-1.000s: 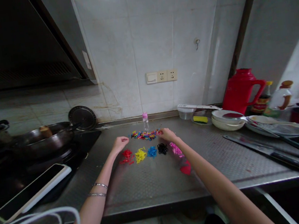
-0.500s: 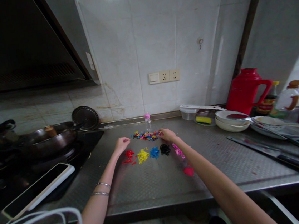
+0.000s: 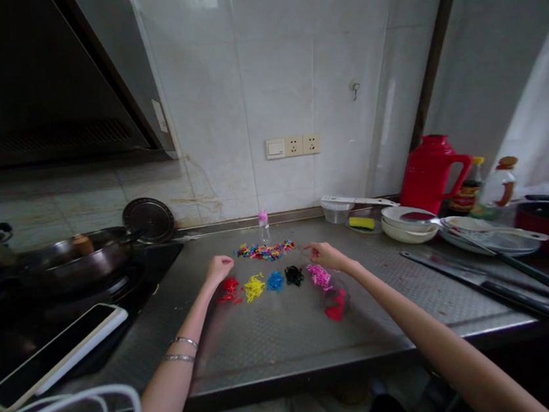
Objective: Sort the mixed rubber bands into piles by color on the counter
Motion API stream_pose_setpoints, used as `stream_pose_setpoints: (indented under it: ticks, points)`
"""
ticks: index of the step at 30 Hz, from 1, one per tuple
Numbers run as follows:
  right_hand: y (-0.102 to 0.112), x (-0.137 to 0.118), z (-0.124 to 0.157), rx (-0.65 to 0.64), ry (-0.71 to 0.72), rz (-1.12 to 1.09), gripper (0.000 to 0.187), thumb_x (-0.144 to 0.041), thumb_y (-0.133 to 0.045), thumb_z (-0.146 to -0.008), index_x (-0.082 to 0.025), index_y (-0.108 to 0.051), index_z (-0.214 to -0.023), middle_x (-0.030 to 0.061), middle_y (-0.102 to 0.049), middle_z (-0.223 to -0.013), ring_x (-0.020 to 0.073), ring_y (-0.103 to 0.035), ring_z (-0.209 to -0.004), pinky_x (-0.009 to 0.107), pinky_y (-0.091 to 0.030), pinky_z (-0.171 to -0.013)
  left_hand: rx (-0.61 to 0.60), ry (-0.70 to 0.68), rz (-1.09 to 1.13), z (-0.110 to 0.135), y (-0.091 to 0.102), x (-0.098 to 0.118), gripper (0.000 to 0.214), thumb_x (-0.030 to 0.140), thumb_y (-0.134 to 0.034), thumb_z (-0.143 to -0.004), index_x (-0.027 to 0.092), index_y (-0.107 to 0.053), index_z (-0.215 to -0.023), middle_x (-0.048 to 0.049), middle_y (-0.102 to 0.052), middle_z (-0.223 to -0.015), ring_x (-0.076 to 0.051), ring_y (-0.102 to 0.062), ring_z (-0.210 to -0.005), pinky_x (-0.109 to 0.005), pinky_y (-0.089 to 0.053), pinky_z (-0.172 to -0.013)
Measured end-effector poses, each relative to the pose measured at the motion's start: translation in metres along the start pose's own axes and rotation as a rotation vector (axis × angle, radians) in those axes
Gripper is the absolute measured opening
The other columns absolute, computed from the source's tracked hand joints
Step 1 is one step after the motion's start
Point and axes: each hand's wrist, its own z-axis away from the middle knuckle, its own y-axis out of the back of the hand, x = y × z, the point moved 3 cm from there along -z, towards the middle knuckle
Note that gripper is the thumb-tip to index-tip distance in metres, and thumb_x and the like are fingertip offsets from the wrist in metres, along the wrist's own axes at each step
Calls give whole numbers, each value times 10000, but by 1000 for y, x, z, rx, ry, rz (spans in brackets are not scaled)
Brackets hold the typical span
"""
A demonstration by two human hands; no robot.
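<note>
My left hand (image 3: 219, 268) is closed in a pinch left of a mixed pile of small rubber bands (image 3: 266, 252); whatever its fingertips hold is too small to make out. Right of that pile, my right hand (image 3: 327, 255) is also pinched, its fingertips blurred. Nearer me, small bands lie sorted by colour: a red pile (image 3: 231, 289), a yellow pile (image 3: 255, 289), a blue pile (image 3: 274, 281), a black pile (image 3: 293, 275) and a pink pile (image 3: 319, 276). Below the pink one lies a red heart-shaped piece (image 3: 335, 311). Behind the mixed pile stands a small clear bottle with a pink cap (image 3: 263, 218).
On the left are a stove with a steel pan (image 3: 79, 258) and a white-edged phone-like device (image 3: 56, 356). To the right stand stacked bowls (image 3: 409, 233), a red thermos (image 3: 429, 175), a yellow sponge (image 3: 362, 223) and a long knife (image 3: 441, 273).
My right hand has moved away from the mixed pile, rightward and slightly nearer, uncovering the pink pile. My left hand stays about where it was. The view has shifted slightly.
</note>
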Motion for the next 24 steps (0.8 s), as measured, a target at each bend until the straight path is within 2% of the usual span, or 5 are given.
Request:
stream_pose_setpoints:
  ticks: [4, 12, 19, 24]
  points:
    - [5, 4, 14, 4, 8, -45, 437, -119, -514, -651, -162, -557, -1083, 18, -633, -729, 116, -552, -640, 190, -387, -600, -4, -23, -4, 1, -3, 0, 193, 165, -538, -672, 106, -677, -793, -97, -679, -833, -171, -617, -785, -215, -438, -698]
    - [24, 7, 51, 112, -9, -85, 390, -175, -460, -685, -135, -581, -1054, 36, -631, -730, 121, -547, -636, 213, -398, -624, -27, -49, -34, -4, -11, 4, 176, 152, -543, -667, 117, -678, -774, -89, -679, -820, -168, -613, -762, -225, -430, -694]
    - [30, 23, 77, 111, -73, -90, 357, -220, -473, -702, -132, -590, -1028, 44, -639, -751, 129, -555, -663, 221, -402, -636, -51, -131, -120, -22, -31, 15, 176, 184, -576, -658, 125, -682, -785, -84, -677, -803, -165, -605, -742, -213, -415, -668]
    - [27, 26, 85, 107, -68, -100, 332, -218, -452, -720, -143, -607, -1004, 43, -642, -751, 130, -560, -662, 221, -402, -633, -50, -132, -206, -30, -47, 17, 188, 248, -586, -670, 149, -683, -798, -73, -674, -802, -167, -594, -727, -224, -407, -638]
